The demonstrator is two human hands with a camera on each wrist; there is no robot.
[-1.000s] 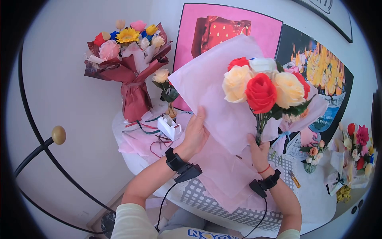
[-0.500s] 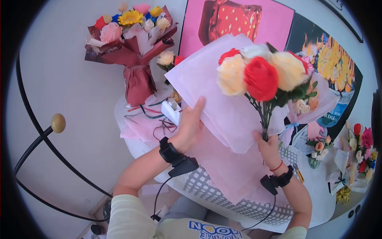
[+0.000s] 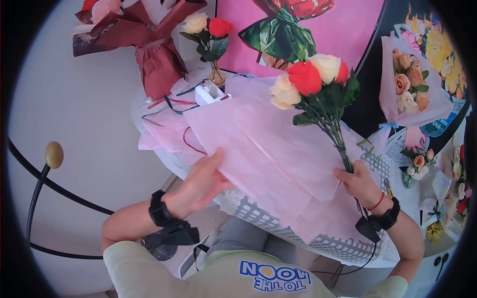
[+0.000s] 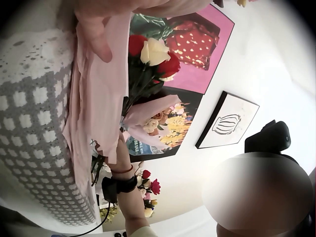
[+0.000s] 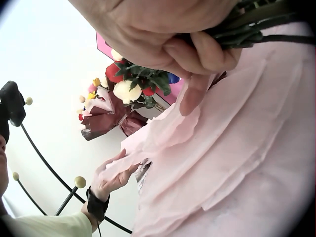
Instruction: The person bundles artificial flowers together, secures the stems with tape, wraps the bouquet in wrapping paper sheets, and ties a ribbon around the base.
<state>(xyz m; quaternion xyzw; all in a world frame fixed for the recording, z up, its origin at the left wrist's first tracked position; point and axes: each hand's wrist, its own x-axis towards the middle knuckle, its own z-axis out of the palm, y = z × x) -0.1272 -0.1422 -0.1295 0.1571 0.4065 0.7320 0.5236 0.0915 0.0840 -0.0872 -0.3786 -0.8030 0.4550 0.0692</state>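
Observation:
Layered sheets of pale pink wrapping paper (image 3: pixel 263 144) lie spread over the table. My left hand (image 3: pixel 196 188) pinches their near left edge, thumb on top and fingers underneath, as the right wrist view also shows. On the right, my right hand (image 3: pixel 361 185) grips a bunch of red and cream roses (image 3: pixel 305 78) by the green stems (image 5: pixel 256 32). The blooms tilt up and to the left above the paper, and the stem ends stick out below the fist. One finger of that hand reaches down to the paper in the right wrist view.
Behind the paper stand a white tape dispenser (image 3: pixel 211 93) and a small vase (image 3: pixel 216 74) of roses. A maroon-wrapped bouquet (image 3: pixel 159 59) is at the back left. To the right are a pink-wrapped bouquet (image 3: pixel 410 82), a small glass of flowers (image 3: pixel 410 176) and cut stems (image 3: pixel 367 149).
The head view has tilted down. Both hands have come lower and farther apart; the paper, raised before, now lies flatter. The roses have swung lower, still in the right hand.

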